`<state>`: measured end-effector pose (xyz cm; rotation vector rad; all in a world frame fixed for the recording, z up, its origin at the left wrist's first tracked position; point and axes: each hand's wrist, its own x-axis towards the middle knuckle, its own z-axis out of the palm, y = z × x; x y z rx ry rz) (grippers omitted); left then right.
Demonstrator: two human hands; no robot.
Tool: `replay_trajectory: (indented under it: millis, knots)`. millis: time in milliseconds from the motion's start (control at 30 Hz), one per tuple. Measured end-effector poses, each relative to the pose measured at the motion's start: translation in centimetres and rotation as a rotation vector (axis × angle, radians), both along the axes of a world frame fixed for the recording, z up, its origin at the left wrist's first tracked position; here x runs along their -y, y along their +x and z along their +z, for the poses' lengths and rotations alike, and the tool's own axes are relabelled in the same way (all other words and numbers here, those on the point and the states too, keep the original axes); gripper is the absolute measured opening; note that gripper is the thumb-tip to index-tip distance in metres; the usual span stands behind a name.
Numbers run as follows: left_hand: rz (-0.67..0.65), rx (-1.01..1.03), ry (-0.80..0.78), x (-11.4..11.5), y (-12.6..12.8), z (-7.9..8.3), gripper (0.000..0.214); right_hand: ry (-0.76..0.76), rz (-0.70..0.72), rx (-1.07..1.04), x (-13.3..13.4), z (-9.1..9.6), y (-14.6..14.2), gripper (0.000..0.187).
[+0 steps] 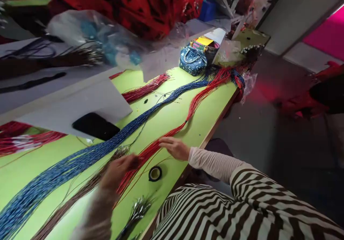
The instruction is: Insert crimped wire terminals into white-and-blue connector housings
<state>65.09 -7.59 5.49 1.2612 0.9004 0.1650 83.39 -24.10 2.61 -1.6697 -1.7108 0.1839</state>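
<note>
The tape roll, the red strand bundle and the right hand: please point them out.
Tape roll (160, 173): head view, black rim.
Red strand bundle (151, 150): head view, strands, lower half.
Right hand (176, 148): head view, back of the hand.

From my end I see the left forearm (95, 209), pale-sleeved and blurred, rising from the bottom edge to the left hand (120, 169), whose fingers point right and look bent; blur hides their grip from me. The right forearm (212, 162), also in a pale sleeve, reaches in from the right, its wrist nearly straight. I make out the right hand (176, 149) with fingers stretched leftward, their hold unclear. The two hands stand apart, and a striped torso (201, 215) fills the lower right.
</note>
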Motion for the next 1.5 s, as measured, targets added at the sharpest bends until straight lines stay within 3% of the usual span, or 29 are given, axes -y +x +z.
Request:
replay_trajectory:
  millis: [100, 167, 267, 333, 467, 533, 633, 800, 1067, 1233, 1500]
  knots:
    - [-0.206, -0.132, -0.287, 2.3, 9.1, -0.7, 0.031, 0.001, 0.143, 0.048, 0.7, -1.1, 0.9, 0.036]
    - [-0.232, -0.136, -0.370, 3.4, 14.3, -1.6, 0.027, -0.039, 0.247, 0.034, 1.4, -1.8, 2.0, 0.035]
    - [-0.197, -0.142, -0.374, 3.8, 18.3, -2.7, 0.025, -0.075, 0.308, -0.164, 3.0, -2.8, 4.0, 0.036]
    - [-0.152, -0.146, -0.346, 3.7, 18.8, -3.0, 0.027, -0.080, 0.173, -0.519, 4.1, -3.7, 5.9, 0.039]
    - [-0.102, -0.128, -0.131, 3.8, 18.4, -3.4, 0.030, -0.178, -0.417, -1.377, 4.6, -5.8, 10.8, 0.026]
    - [-0.105, -0.084, -0.014, 4.1, 18.2, -3.7, 0.028, -0.203, -0.524, -1.542, 3.7, -6.6, 13.2, 0.024]
    - [-0.099, -0.018, -0.007, 4.4, 18.2, -4.0, 0.026, -0.187, -0.538, -1.677, 1.9, -7.1, 15.8, 0.021]
    - [0.125, -0.021, -0.082, 4.6, 18.9, -4.6, 0.038, -0.208, -0.558, -1.835, 0.7, -7.3, 17.6, 0.011]
    - [0.146, -0.071, 0.030, 5.9, 20.1, -6.4, 0.038, -0.199, -0.597, -1.863, -0.2, -6.7, 18.2, 0.027]
    - [0.261, -0.103, 0.043, 4.7, 20.0, -7.0, 0.025, -0.198, -0.598, -1.802, -0.6, -5.6, 18.4, 0.033]
    - [0.332, -0.121, -0.021, 3.8, 19.8, -7.2, 0.015, -0.181, -0.583, -1.803, -0.1, -4.5, 18.3, 0.043]
